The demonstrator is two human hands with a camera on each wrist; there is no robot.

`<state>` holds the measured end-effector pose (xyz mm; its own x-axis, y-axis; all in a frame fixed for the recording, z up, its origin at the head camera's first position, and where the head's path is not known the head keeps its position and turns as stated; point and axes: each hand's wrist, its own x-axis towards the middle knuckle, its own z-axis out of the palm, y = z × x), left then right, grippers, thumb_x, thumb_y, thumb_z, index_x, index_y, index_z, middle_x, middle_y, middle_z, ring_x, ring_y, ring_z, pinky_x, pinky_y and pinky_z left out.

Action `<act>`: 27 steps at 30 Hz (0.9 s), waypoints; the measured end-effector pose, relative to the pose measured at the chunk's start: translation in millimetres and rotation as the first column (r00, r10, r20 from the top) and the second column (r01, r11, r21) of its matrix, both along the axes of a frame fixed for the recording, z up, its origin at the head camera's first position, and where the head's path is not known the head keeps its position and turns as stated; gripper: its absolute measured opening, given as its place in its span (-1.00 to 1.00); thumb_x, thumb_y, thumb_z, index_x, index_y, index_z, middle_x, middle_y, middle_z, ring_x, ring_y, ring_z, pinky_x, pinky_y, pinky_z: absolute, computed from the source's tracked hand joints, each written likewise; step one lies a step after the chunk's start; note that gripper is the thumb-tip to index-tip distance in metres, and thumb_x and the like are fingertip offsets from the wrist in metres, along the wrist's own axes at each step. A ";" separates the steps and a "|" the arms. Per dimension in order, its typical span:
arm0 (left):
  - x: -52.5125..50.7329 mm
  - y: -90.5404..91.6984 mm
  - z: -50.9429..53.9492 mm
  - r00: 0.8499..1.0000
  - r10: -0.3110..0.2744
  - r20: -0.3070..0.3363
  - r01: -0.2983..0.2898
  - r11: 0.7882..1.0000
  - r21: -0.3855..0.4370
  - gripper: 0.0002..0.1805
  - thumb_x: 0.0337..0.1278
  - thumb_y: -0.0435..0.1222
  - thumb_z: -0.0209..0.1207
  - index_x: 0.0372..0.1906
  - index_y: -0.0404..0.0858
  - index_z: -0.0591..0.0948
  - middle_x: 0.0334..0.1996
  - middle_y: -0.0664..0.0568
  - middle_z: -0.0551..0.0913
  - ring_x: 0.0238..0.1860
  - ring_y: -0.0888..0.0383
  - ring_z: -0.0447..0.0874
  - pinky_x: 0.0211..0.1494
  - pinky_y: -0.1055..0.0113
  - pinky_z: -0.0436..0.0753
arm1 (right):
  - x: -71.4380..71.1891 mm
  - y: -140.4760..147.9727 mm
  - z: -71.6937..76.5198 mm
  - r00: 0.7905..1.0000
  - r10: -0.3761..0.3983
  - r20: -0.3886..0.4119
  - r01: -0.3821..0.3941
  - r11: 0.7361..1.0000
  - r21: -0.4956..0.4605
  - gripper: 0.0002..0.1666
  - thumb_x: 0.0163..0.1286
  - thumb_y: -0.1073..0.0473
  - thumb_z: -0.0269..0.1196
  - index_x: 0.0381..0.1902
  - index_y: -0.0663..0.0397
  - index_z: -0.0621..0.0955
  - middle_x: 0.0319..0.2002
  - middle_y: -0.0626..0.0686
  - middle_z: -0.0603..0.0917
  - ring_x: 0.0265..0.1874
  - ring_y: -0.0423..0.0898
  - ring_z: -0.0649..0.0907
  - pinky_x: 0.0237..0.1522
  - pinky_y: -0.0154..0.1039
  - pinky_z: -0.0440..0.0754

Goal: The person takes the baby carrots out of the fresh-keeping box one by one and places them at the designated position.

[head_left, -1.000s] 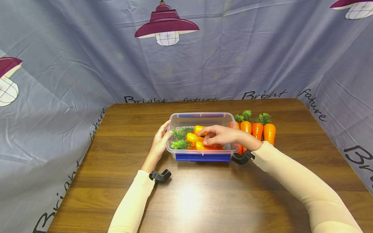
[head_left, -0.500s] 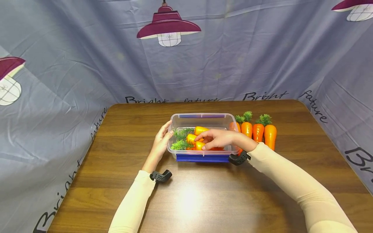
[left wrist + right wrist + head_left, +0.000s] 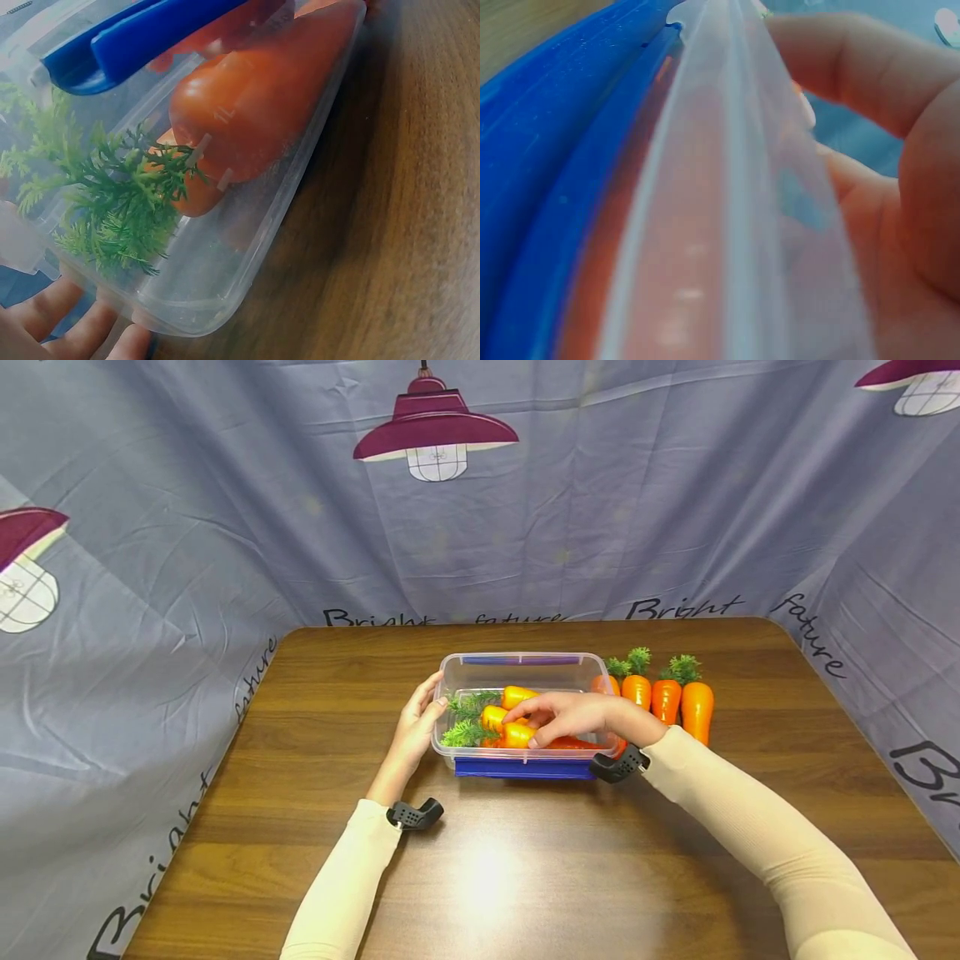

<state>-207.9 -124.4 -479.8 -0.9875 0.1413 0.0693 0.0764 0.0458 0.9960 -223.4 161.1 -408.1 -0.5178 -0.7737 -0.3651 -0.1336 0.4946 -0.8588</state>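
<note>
Carrots (image 3: 697,710), four glossy orange ones, lie beside one blue-latched clear plastic box (image 3: 517,768); relaxed left hand (image 3: 415,718) touches it, right hand (image 3: 573,712) pinches one inner carrot (image 3: 517,736).

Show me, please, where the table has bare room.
Three patches of the table are free: between its left edge and the left sleeve; between that and the right sleeve, before the box; between the loose carrots and its right edge. Crowded: inside the box, with other carrots, and at its right side.
</note>
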 end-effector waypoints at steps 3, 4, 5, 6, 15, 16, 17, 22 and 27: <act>-0.1 0.3 -0.3 1.000 0.003 -0.004 -0.003 1.000 0.001 -0.44 0.52 -0.37 -0.04 0.54 -0.23 0.29 0.58 -0.24 0.21 0.55 -0.22 0.23 0.57 -0.16 0.28 | 0.9 1.2 0.3 0.999 -0.015 0.037 0.016 1.000 -0.022 -0.28 0.35 0.23 0.30 0.44 0.22 0.40 0.11 0.10 0.58 -0.08 -0.14 0.57 0.05 -0.33 0.54; 0.1 0.4 -0.1 1.000 0.003 -0.004 -0.003 1.000 0.001 -0.44 0.52 -0.37 -0.04 0.54 -0.23 0.29 0.58 -0.24 0.21 0.55 -0.22 0.23 0.57 -0.17 0.28 | 1.2 1.7 0.3 0.998 -0.020 0.054 0.022 0.999 -0.033 -0.28 0.36 0.24 0.30 0.45 0.23 0.39 0.09 0.10 0.58 -0.12 -0.14 0.56 0.02 -0.33 0.55; 0.1 0.4 -0.1 1.000 0.004 -0.004 -0.004 1.000 0.003 -0.44 0.52 -0.37 -0.03 0.54 -0.23 0.29 0.58 -0.23 0.21 0.56 -0.21 0.23 0.57 -0.16 0.28 | 1.4 2.1 0.6 0.998 -0.029 0.064 0.031 0.999 -0.038 -0.27 0.36 0.25 0.30 0.46 0.22 0.38 0.11 0.11 0.58 -0.10 -0.12 0.57 0.03 -0.33 0.55; 0.0 0.5 0.0 1.000 0.005 -0.004 -0.005 1.000 0.005 -0.44 0.52 -0.37 -0.03 0.54 -0.23 0.29 0.58 -0.23 0.21 0.56 -0.22 0.23 0.57 -0.16 0.28 | 1.3 2.5 1.0 0.997 -0.037 0.064 0.040 0.998 -0.045 -0.27 0.37 0.25 0.30 0.46 0.22 0.38 0.14 0.13 0.58 -0.05 -0.09 0.59 0.07 -0.31 0.56; 0.4 0.0 0.4 1.000 0.008 -0.011 -0.007 1.000 0.003 -0.44 0.51 -0.38 -0.03 0.53 -0.24 0.29 0.60 -0.21 0.19 0.57 -0.20 0.20 0.58 -0.15 0.27 | -3.1 10.3 8.8 0.989 -0.136 -0.061 0.128 0.984 -0.124 -0.23 0.45 0.21 0.24 0.54 0.17 0.26 0.41 0.26 0.44 0.17 0.05 0.60 0.17 -0.18 0.58; 0.4 0.0 0.3 1.000 0.006 -0.013 -0.006 1.000 0.002 -0.44 0.51 -0.38 -0.03 0.53 -0.25 0.29 0.60 -0.20 0.19 0.58 -0.20 0.18 0.59 -0.15 0.26 | -3.4 11.5 10.0 0.988 -0.152 -0.040 0.146 0.980 -0.137 -0.21 0.46 0.23 0.23 0.56 0.18 0.22 0.37 0.29 0.47 0.09 0.00 0.63 0.09 -0.22 0.61; 0.7 0.0 0.6 1.000 0.005 -0.015 -0.005 1.000 0.003 -0.44 0.51 -0.38 -0.03 0.53 -0.25 0.29 0.60 -0.20 0.19 0.59 -0.19 0.16 0.59 -0.14 0.25 | -3.7 12.6 11.2 0.985 -0.170 -0.021 0.165 0.975 -0.147 -0.20 0.47 0.25 0.21 0.57 0.19 0.19 0.34 0.30 0.48 0.03 -0.05 0.63 0.02 -0.25 0.62; 1.0 0.2 0.7 1.000 -0.001 -0.018 0.001 1.000 0.003 -0.43 0.50 -0.39 -0.03 0.53 -0.27 0.28 0.60 -0.19 0.18 0.60 -0.20 0.14 0.59 -0.15 0.26 | -3.4 18.5 17.4 0.959 -0.280 0.035 0.282 0.949 -0.141 -0.18 0.50 0.26 0.17 0.61 0.08 0.11 0.30 0.35 0.49 -0.08 -0.14 0.65 -0.14 -0.28 0.68; 0.9 0.2 0.2 1.000 0.000 -0.013 0.000 1.000 0.006 -0.44 0.50 -0.38 -0.04 0.53 -0.25 0.28 0.60 -0.20 0.18 0.59 -0.19 0.17 0.58 -0.15 0.27 | -2.8 23.8 24.3 0.922 -0.387 0.034 0.387 0.908 -0.157 -0.19 0.51 0.27 0.16 0.62 -0.01 0.12 0.23 0.35 0.54 -0.18 -0.13 0.67 -0.30 -0.27 0.67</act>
<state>-206.9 -124.2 -479.7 -0.9866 0.1404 0.0829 0.0892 0.0395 0.9952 -226.3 184.9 -383.8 -0.7877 -0.5603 -0.2560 0.0425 0.3652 -0.9300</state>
